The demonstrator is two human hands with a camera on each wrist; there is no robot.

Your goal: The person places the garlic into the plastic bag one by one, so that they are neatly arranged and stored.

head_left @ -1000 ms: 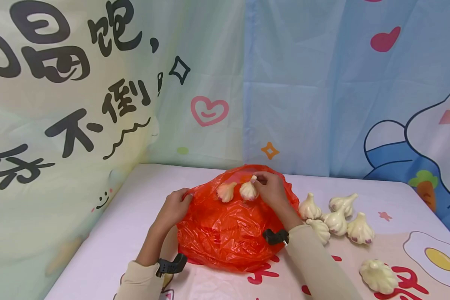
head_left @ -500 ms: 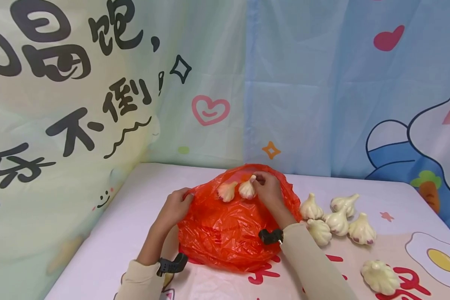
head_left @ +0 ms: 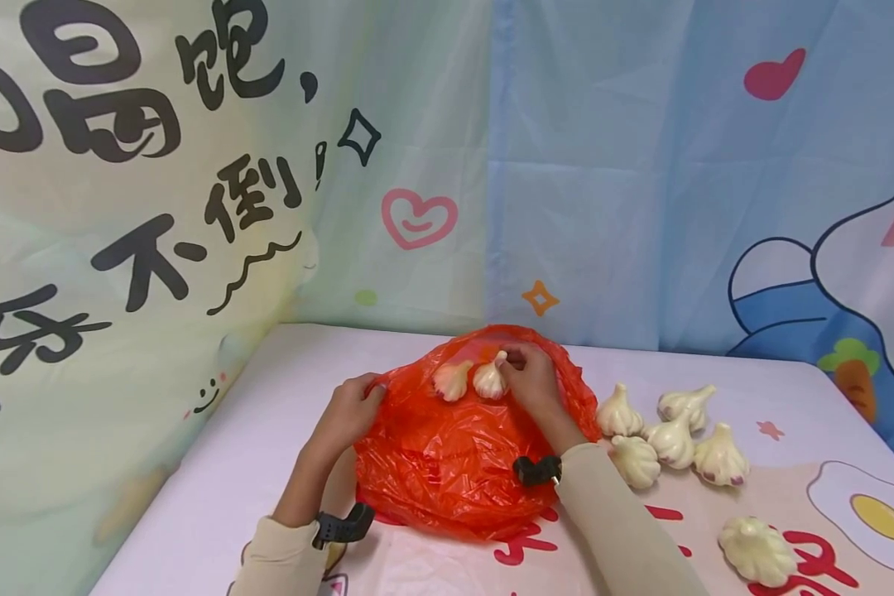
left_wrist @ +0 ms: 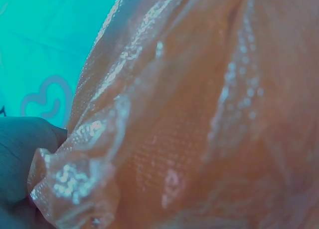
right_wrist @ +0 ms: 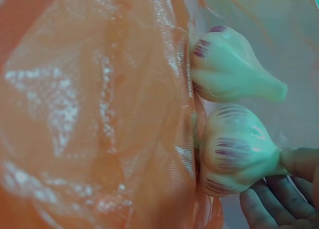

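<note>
A red plastic bag lies spread on the table, its mouth toward the far side. My left hand pinches the bag's left edge between thumb and fingers; the left wrist view shows the thumb against the crinkled film. At the bag's mouth, my right hand pinches a garlic bulb by its stem, root end toward the bag. Just left of it rests a second garlic bulb. Both have purple streaks, plain in the right wrist view, where the held bulb sits close beside the other one.
Right of the bag several garlic bulbs are clustered on the table. A single bulb lies nearer the front right. The table cover bears printed figures, and a printed curtain hangs behind.
The garlic bulb in my right hand has shifted slightly left. My right wrist has also moved a little left, while the left hand keeps its place on the bag.
</note>
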